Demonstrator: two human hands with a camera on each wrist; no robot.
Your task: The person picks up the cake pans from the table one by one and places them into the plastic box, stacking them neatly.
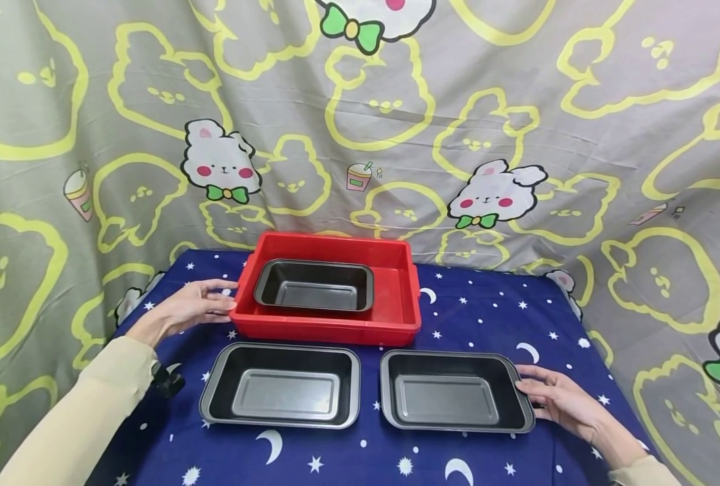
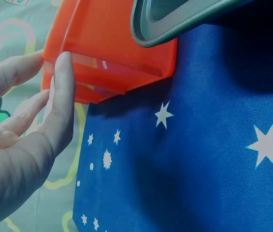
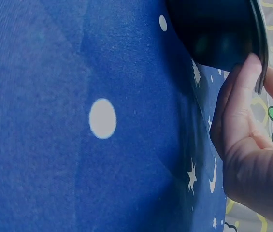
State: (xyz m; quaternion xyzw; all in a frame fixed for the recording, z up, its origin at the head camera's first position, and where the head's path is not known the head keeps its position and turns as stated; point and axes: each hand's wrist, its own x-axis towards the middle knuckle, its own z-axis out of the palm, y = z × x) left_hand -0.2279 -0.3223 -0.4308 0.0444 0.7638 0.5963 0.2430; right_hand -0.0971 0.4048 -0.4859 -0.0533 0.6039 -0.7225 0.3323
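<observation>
A red plastic bin (image 1: 399,297) stands at the back of the table, with a dark metal loaf pan (image 1: 314,295) inside its left part. At the bin's left end, my left hand (image 1: 191,308) holds the rim between thumb and fingers; the left wrist view shows the thumb overlapping the red wall (image 2: 112,72). Two more dark loaf pans sit in front of the bin, one on the left (image 1: 285,393) and one on the right (image 1: 447,399). My right hand (image 1: 563,403) pinches the right pan's outer rim, as the right wrist view also shows. All three pans contain nothing.
A dark blue cloth (image 1: 329,449) with white moons and stars covers the table. Behind and beside it hangs a grey curtain (image 1: 396,223) with yellow outlines and white rabbit faces. The bin's back wall stands near the curtain.
</observation>
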